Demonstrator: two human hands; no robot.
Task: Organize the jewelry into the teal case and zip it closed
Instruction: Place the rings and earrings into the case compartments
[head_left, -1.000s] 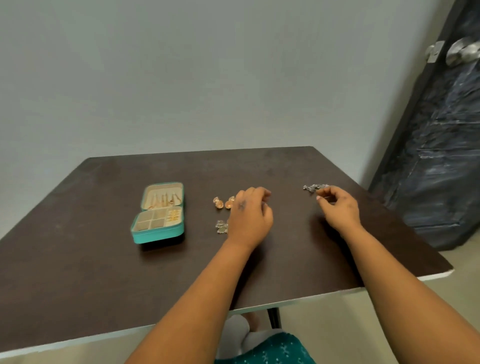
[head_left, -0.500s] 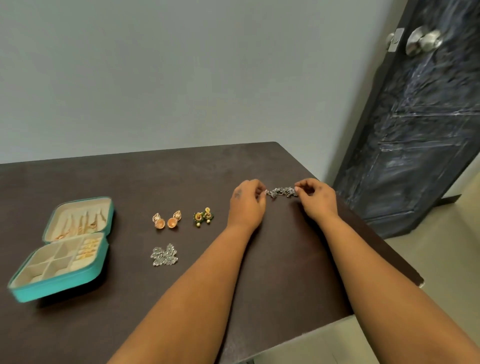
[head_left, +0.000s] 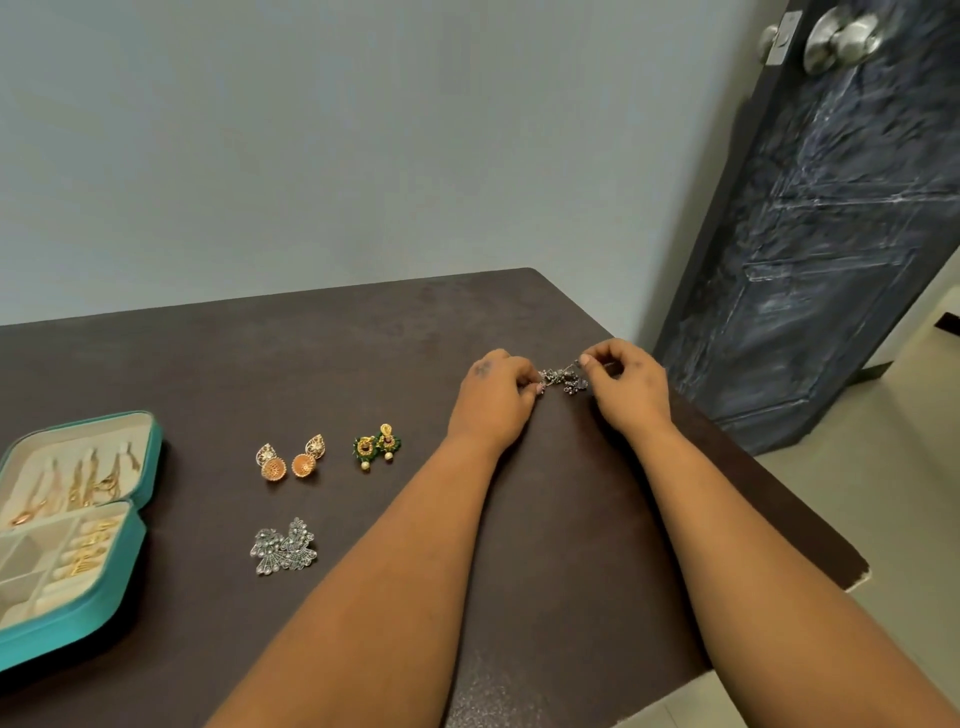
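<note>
Dark table (head_left: 322, 353) under everything, grey wall behind, black door (head_left: 831, 234) at the right.

Teal case (head_left: 132, 566) lying open at the far left edge, unzipped; gold pieces in the lid and in some right-hand compartments, other compartments bare.

Two forearms reaching in from below, meeting near the table's right far corner, well apart from the case.

Left hand (head_left: 493, 400) and right hand (head_left: 631, 387) both curled, fingertips pinching opposite ends of a small silver cluster (head_left: 563, 380) between them, at or just above the tabletop; cannot tell whether one piece or a tangled pair.

Between the hands and the case, loose on the table: silver fan earrings (head_left: 283, 546) nearest the viewer, orange pair (head_left: 288, 460) beyond, green pair (head_left: 375, 448) just right of those.

Step in hand, by judgement: sorting or separating the silver cluster before packing. Early in the task, with four sets outside the case.

Next move likely calls for a firm pinch, a lift clear of the table, a long carry leftward and a drop into a bare compartment. Zipping last.
</note>
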